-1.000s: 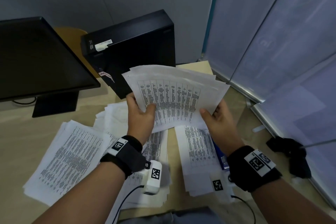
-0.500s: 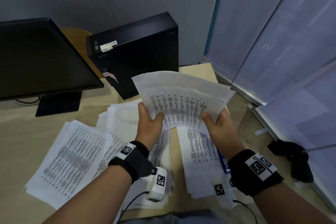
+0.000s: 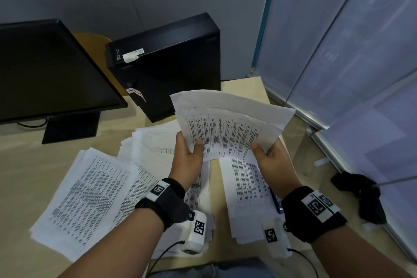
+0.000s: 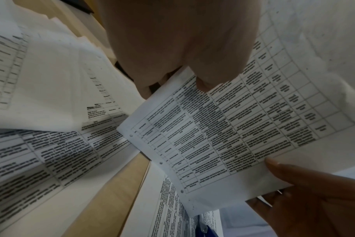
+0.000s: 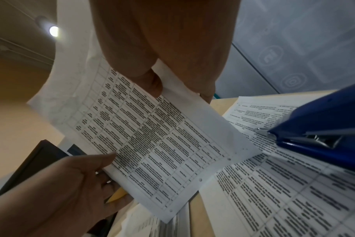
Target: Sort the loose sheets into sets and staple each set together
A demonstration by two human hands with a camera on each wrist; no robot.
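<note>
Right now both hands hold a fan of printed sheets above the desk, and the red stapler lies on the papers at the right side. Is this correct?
Not quite: the stapler is blue, not red, as the right wrist view shows. The rest stands: the left hand and the right hand both hold the fan of printed sheets above the desk.

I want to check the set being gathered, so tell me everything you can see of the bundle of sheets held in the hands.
The bundle of sheets is white paper printed with black gridded tables, small punched holes along one edge. Several sheets are fanned, edges uneven, bowed slightly. It is held up above the desk, over other piles. The left hand pinches one lower corner, thumb on top; the right hand pinches the other. No staple is visible.
</note>
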